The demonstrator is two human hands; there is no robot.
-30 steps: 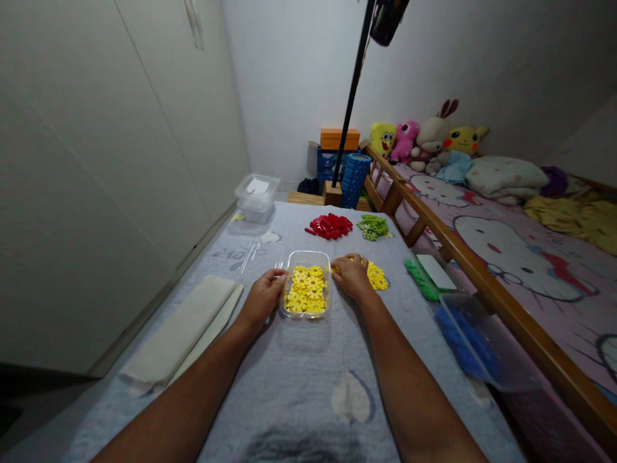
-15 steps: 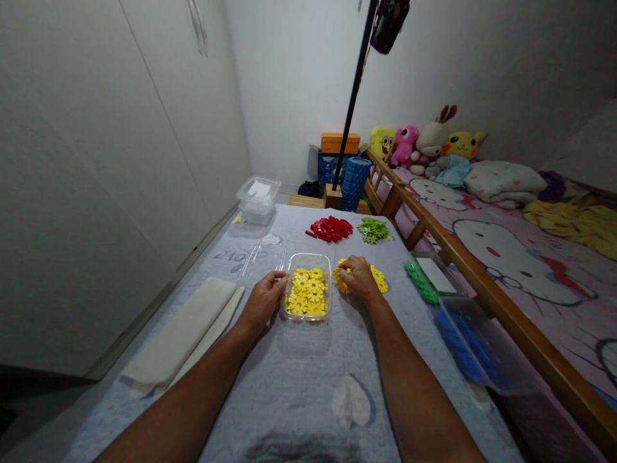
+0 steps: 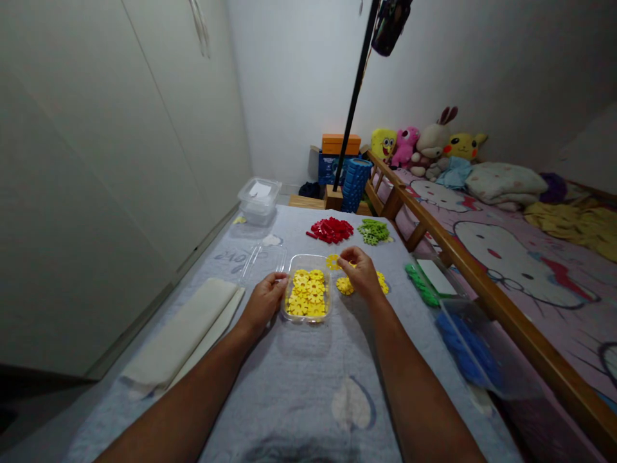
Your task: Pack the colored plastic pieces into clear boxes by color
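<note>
A clear plastic tub (image 3: 328,260) sits mid-table, filled with yellow flower-shaped pieces (image 3: 307,294). My left hand (image 3: 264,301) grips the tub's left wall, fingers curled on the rim. My right hand (image 3: 359,271) hovers just right of the tub, pinching one yellow flower piece (image 3: 332,262) above the tub's far right corner. Under and beside that hand lies a loose pile of yellow pieces (image 3: 346,285) on the cloth.
Farther back lie a red pile (image 3: 331,229) and a green pile (image 3: 373,230). A clear lid (image 3: 263,260) and stacked tubs (image 3: 258,199) are at the left. A folded cloth (image 3: 178,334) lies near left. Tubs with green (image 3: 420,281) and blue pieces (image 3: 465,350) stand right, by the bed rail (image 3: 475,277).
My right hand rose from the yellow pile with one piece pinched and moved left toward the tub. The left hand stayed on the tub.
</note>
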